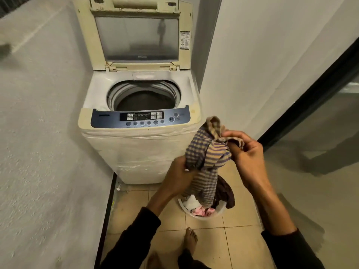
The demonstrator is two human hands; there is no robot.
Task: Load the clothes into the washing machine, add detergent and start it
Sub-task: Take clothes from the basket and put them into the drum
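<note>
Both hands hold a checked cloth (206,162) above the basket (204,215) on the floor: the left hand (181,174) grips its lower fold, the right hand (245,152) pinches the top. Best bunch it loosely, lift it clear over the control panel (139,118) and drop it into the open drum (143,98).

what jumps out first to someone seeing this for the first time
First, the checked cloth held up in the lower middle of the view, gripped by the left hand and the right hand, over a white laundry basket of clothes on the tiled floor. Behind it stands a top-loading washing machine in the corner, its lid raised upright and its drum open and dark inside.
</note>
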